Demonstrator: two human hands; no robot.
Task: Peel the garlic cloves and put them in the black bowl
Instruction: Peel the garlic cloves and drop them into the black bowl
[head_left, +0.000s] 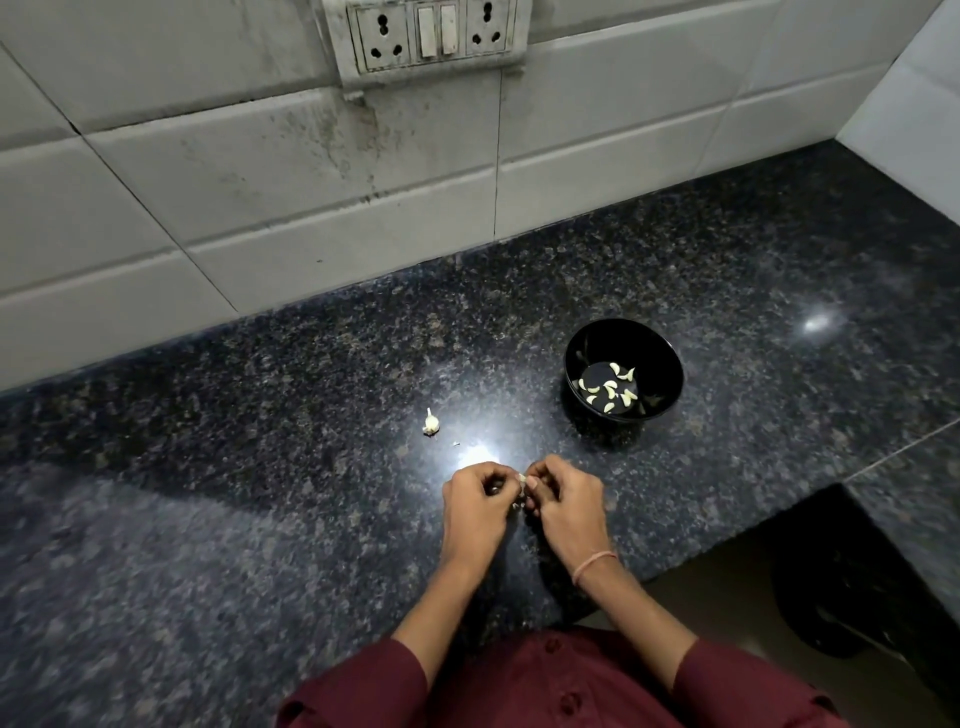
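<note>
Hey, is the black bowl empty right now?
No, the black bowl holds several peeled garlic cloves on its bottom.

You're in a kitchen, home-type by the look. What shows it:
- A dark speckled granite countertop (260, 467) runs into a corner.
- Behind it is a white tiled wall (208, 182) with grey grime streaks.
- The wall plate (431, 31) above the counter has two round-pin sockets with two rocker switches between them, and it's dirty at the edges.
- The counter edge steps back on your right, with tan floor (701, 587) below it.
- There's food prep on the slab. A black bowl (670, 364) holds peeled garlic cloves (610, 387), and a skin-on garlic piece (430, 422) lies loose, well apart from the bowl.
- Your left hand (475, 506) and right hand (566, 509) pinch a garlic clove (521, 478) between them.
</note>
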